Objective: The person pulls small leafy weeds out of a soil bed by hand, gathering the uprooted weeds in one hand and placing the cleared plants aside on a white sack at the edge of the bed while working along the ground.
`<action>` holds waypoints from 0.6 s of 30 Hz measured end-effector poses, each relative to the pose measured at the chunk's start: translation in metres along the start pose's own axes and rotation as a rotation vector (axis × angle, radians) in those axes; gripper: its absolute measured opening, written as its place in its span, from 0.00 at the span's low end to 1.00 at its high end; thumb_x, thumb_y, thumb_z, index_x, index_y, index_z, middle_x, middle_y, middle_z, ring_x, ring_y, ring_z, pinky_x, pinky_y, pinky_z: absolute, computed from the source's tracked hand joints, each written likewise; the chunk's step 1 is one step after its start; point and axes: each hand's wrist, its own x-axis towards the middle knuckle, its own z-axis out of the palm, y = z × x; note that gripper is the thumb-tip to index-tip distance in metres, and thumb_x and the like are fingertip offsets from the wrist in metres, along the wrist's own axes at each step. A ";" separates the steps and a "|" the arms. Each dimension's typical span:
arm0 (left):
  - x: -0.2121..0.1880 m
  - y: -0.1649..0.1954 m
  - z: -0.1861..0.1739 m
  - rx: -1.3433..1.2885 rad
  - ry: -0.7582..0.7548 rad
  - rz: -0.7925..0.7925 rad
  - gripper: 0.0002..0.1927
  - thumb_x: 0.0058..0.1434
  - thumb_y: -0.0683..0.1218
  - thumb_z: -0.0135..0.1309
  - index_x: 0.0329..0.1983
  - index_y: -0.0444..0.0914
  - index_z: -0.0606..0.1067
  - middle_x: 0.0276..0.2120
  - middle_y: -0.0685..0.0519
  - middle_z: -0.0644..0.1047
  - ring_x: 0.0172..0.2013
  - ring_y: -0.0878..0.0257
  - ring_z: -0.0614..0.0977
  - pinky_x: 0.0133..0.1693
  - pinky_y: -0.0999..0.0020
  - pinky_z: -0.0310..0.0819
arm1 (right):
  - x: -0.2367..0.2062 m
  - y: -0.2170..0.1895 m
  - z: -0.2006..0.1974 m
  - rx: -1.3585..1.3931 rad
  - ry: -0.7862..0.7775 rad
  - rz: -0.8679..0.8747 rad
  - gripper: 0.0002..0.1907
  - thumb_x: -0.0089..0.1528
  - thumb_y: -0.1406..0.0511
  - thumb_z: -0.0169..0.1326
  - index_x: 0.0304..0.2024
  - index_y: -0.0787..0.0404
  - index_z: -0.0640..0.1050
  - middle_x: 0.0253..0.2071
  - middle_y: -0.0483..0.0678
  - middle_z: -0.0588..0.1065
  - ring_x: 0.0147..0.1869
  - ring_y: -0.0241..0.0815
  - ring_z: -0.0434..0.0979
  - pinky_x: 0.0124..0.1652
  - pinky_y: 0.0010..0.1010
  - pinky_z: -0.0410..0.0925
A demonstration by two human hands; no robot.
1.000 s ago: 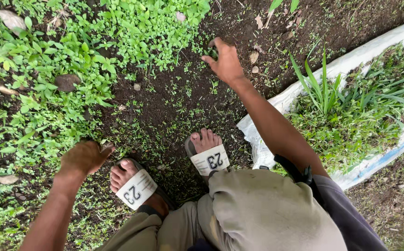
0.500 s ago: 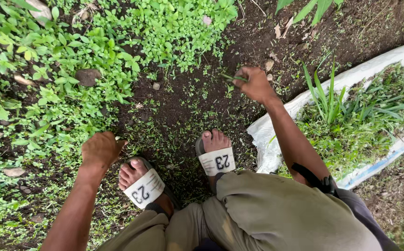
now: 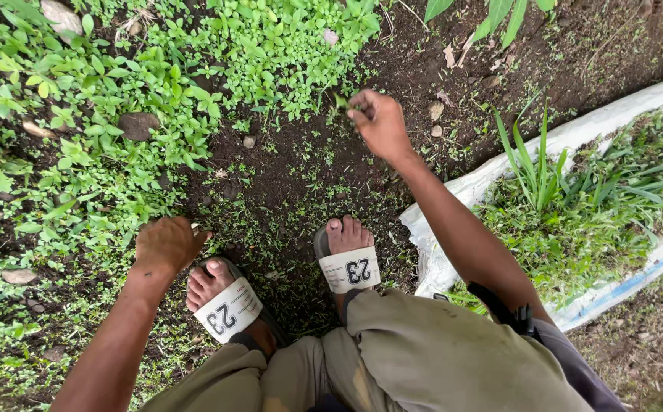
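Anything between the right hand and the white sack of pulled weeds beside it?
Nothing visible. The right hand is closed over dark soil by the low green weeds; only bare soil, small stones and sprouts lie between it and the white sack.

Bare dark soil ground (image 3: 301,175), damp-looking, scattered tiny sprouts. Dense low green weeds (image 3: 110,99) cover left and top. Few small stones (image 3: 139,124) among weeds. White sack (image 3: 575,145) spread flat at right, pulled grass and weeds (image 3: 598,214) heaped on it. Two sandalled feet (image 3: 350,255) planted on soil.
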 end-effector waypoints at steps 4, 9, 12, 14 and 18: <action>-0.008 -0.004 0.015 -0.039 0.113 0.007 0.35 0.70 0.69 0.38 0.44 0.34 0.76 0.30 0.45 0.81 0.30 0.59 0.84 0.34 0.62 0.83 | 0.037 -0.042 0.000 -0.141 0.087 -0.205 0.14 0.61 0.72 0.62 0.49 0.67 0.77 0.41 0.56 0.79 0.37 0.40 0.80 0.34 0.29 0.76; -0.016 0.000 0.019 -0.141 0.069 -0.064 0.30 0.73 0.66 0.37 0.45 0.36 0.75 0.29 0.48 0.82 0.26 0.60 0.83 0.31 0.63 0.83 | 0.052 -0.061 0.020 -0.249 0.206 -0.386 0.14 0.58 0.77 0.59 0.47 0.72 0.78 0.43 0.62 0.78 0.37 0.45 0.82 0.33 0.30 0.80; -0.026 -0.002 0.015 -0.233 0.120 -0.062 0.28 0.72 0.65 0.39 0.45 0.36 0.75 0.29 0.45 0.81 0.26 0.59 0.82 0.32 0.60 0.82 | 0.051 -0.056 0.027 -0.202 0.249 -0.477 0.08 0.60 0.80 0.55 0.40 0.69 0.81 0.41 0.58 0.81 0.40 0.44 0.83 0.35 0.31 0.80; -0.033 -0.005 0.009 -0.319 0.115 -0.076 0.27 0.71 0.63 0.41 0.46 0.36 0.75 0.31 0.43 0.81 0.26 0.57 0.82 0.33 0.58 0.84 | 0.045 -0.048 0.029 -0.091 0.098 -0.383 0.06 0.64 0.78 0.56 0.38 0.68 0.82 0.37 0.57 0.81 0.34 0.45 0.81 0.29 0.34 0.76; -0.045 -0.008 -0.013 -0.437 0.116 -0.110 0.24 0.72 0.61 0.44 0.50 0.38 0.76 0.33 0.41 0.81 0.27 0.55 0.85 0.34 0.56 0.84 | 0.027 -0.029 0.022 0.062 -0.321 -0.326 0.03 0.65 0.75 0.58 0.37 0.65 0.81 0.38 0.53 0.82 0.37 0.38 0.84 0.34 0.27 0.80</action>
